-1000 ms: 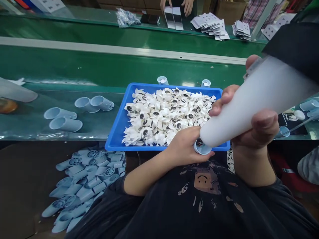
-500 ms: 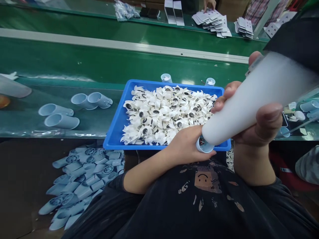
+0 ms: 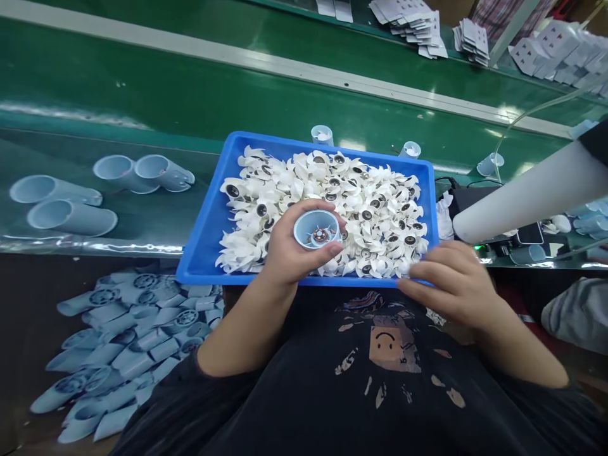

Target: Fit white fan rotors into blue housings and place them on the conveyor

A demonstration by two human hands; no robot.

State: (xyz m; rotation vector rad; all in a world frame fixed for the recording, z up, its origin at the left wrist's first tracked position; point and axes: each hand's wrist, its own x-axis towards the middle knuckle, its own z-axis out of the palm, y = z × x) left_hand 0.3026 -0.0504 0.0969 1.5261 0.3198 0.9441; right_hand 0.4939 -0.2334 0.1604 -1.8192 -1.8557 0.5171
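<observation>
Pale-blue tube point(image 3: 311, 223) sits in left hand point(image 3: 289, 251), right hand point(image 3: 455, 278) apart.

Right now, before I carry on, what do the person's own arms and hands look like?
The left hand and right hand are bare: no gloves or wristbands show. Both forearms are uncovered below loose black fabric sleeves, which end around the elbows. The right hand is blurred, so finer details can't be told.

Before you: one green bench point(image 3: 190, 101), glossy, streaked with glare point(image 3: 71, 115); one pale rail point(image 3: 285, 68) crossing it; one pale post point(image 3: 513, 33), far right.
</observation>
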